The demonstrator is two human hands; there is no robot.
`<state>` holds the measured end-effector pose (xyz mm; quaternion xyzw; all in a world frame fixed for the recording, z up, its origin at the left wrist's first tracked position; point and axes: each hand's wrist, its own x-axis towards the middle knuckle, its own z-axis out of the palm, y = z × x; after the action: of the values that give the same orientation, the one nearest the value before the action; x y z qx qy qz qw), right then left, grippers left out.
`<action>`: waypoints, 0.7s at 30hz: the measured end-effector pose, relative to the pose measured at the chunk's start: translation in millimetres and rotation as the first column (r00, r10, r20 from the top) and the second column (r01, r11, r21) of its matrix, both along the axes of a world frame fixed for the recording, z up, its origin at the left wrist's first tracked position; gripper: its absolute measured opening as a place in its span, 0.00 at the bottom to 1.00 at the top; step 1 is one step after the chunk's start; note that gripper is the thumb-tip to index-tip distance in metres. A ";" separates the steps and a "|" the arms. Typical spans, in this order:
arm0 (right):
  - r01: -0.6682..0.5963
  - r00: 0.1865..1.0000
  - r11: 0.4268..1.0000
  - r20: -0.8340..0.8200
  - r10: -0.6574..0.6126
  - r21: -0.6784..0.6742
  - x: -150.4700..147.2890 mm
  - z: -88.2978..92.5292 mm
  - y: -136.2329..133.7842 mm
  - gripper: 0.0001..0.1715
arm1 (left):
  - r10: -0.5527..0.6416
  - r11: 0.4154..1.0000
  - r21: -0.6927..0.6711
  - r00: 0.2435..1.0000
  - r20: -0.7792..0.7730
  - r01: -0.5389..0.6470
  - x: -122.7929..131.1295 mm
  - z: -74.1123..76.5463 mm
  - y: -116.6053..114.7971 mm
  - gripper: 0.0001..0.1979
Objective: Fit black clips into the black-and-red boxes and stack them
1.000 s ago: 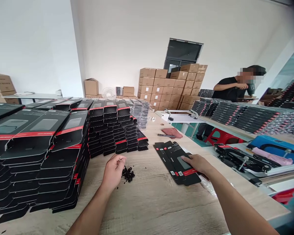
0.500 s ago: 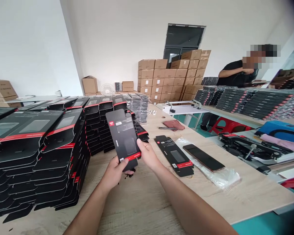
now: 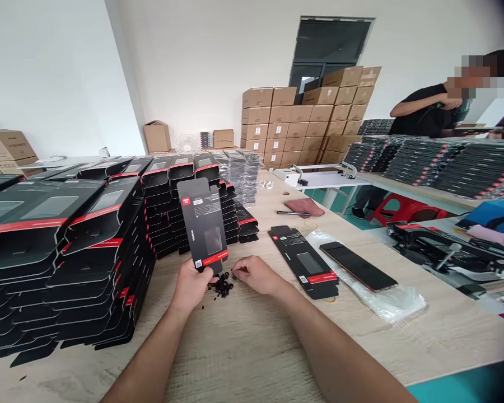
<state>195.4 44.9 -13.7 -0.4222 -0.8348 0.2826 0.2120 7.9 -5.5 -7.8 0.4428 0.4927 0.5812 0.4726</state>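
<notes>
My left hand [image 3: 192, 286] grips the lower end of a flattened black cardboard box [image 3: 202, 226] with a red band and a small window, tilted up off the table. Beside it, my right hand [image 3: 256, 274] is closed in a pinch at the right edge of a small heap of black bits [image 3: 222, 286]. Whatever sits between those fingertips is too small to make out. Farther right, a second flat black box [image 3: 304, 262] lies on the table, next to a smartphone [image 3: 358, 266] on a clear plastic bag [image 3: 403, 299].
Tall stacks of open black boxes [image 3: 96, 263] fill the left side. A pen [image 3: 293, 213] and a brownish-red pouch [image 3: 311, 206] lie farther back. Brown cartons [image 3: 292, 130] stand by the wall. Another person [image 3: 424, 109] is behind stacked black packages [image 3: 420, 162] at right.
My right hand has let go of the flat box and moved down to the heap of black bits. My left hand still holds the box, now more upright. The view has shifted slightly.
</notes>
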 end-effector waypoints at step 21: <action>0.172 0.894 0.957 0.371 -0.252 0.235 -5.5 21.3 -21.1 0.08 | -0.026 0.997 0.069 0.996 -0.087 0.032 -3.1 -8.0 2.8 0.13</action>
<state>189.9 23.8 7.6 -0.5367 -0.8327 0.0826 0.1085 4.8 -2.7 -15.7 0.4910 0.4854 0.5716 0.4434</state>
